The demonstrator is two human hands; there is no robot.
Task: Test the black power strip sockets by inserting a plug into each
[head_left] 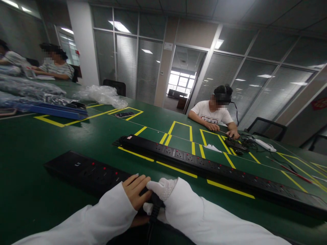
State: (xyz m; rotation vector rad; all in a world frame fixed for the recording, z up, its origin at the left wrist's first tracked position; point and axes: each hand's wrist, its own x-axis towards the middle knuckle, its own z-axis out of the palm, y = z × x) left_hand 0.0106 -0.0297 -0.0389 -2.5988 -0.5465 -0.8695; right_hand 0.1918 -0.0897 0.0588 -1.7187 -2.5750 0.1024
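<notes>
My bare left hand (136, 190) is wrapped over the near end of a short black power strip (76, 170), which has red switches and lies slanted away to the left. My right hand (161, 190), in a white dotted glove, closes round a black plug (156, 202) at that same end, right against my left fingers. A thick black cord (150, 226) hangs from the plug toward me. How far the plug sits in the strip is hidden by my hands. Beyond them a long black power strip (204, 161) with a row of sockets and red switches lies across the table.
The green table (102, 136) bears yellow tape marks. A phone (125, 114), clear plastic wrap (102, 95) and a blue rail (56, 109) lie at the left. Across sits a person (212, 114) handling black cables beside a white power strip (265, 145). Other people sit far left.
</notes>
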